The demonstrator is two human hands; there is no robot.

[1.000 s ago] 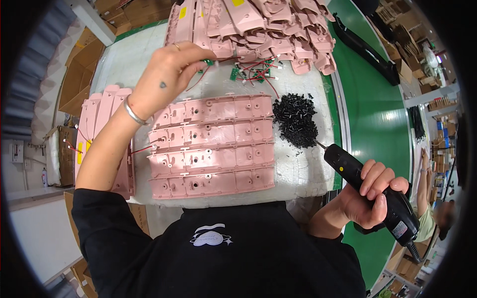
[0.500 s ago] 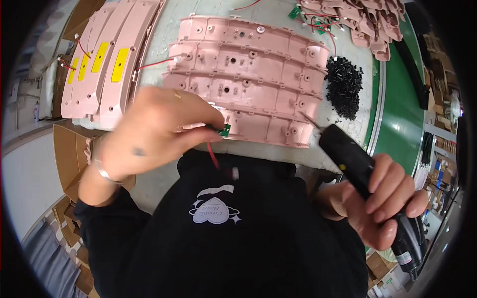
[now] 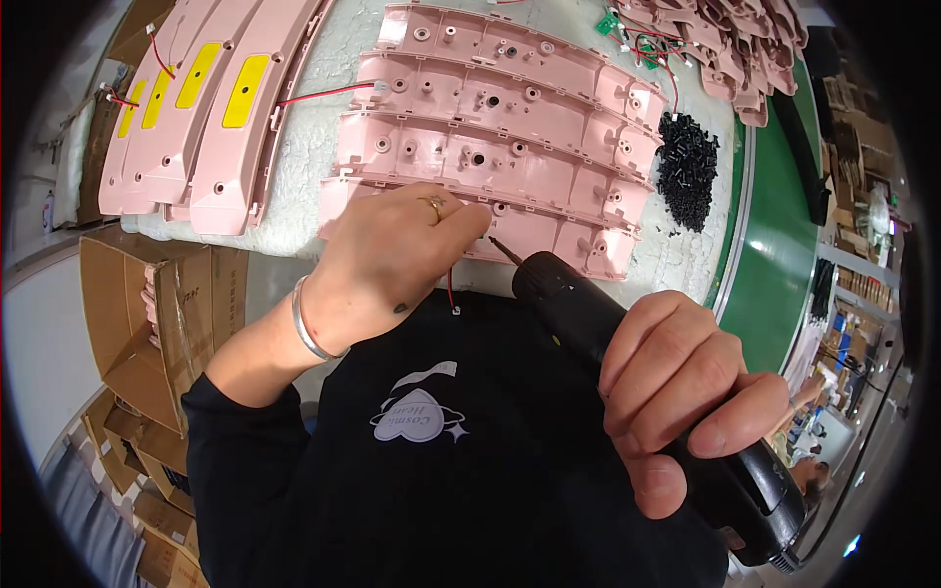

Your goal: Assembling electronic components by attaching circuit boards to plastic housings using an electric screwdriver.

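Observation:
My left hand (image 3: 397, 240) is closed in a pinch over the nearest pink plastic shell (image 3: 559, 235). From beneath it a thin red wire (image 3: 451, 289) with a white plug hangs over the table's near edge. The small green circuit board on that wire is hidden under my fingers. My right hand (image 3: 676, 382) grips a black electric screwdriver (image 3: 569, 299), its bit slanting toward the shell just right of my left fingertips. Whether the bit touches anything, I cannot tell. Behind the nearest shell, several like it lie in rows, hollow side up.
Black screws (image 3: 688, 171) lie heaped right of the shells. Green boards with red wires (image 3: 642, 49) and piled pink parts (image 3: 730, 39) sit at the far right. On the left are pink shells with yellow labels (image 3: 245, 90). A cardboard box (image 3: 211, 323) stands below the table's left edge.
My left hand has moved right and come down onto the nearest shell, covering the green board. My right hand has brought the screwdriver left, its bit now close to my left fingers.

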